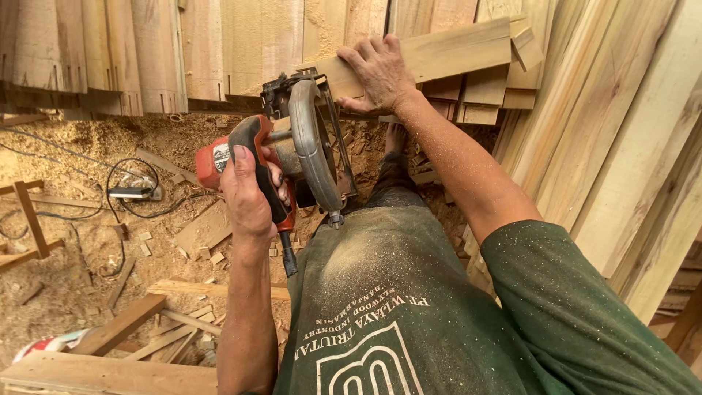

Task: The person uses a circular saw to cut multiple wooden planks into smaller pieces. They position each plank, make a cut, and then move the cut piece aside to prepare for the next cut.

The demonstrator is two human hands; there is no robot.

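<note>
Right now the left hand is wrapped tight around the black and red handle of a circular saw, fingers curled fully round the grip, with the saw's grey blade guard standing up just in front of the knuckles. Its black cord hangs down from the handle toward the lap. The right hand lies flat on a pale wooden board, fingers spread and pressing down on its near end, not gripping anything. The board sits slantwise on a stack of short boards, and the saw's base is up against the board's left end, close beside the right hand.

As for progress, I judge the cut to be at its start or barely under way: the saw sits at the board's end and no finished cut line shows, though the guard hides the blade, so whether the teeth are in the wood cannot be told. Most of the board's length lies to the right, uncut. Sawdust thick on the ground, offcuts and loose strips below suggest plenty of earlier sawing here. Long planks lean at the right
</note>
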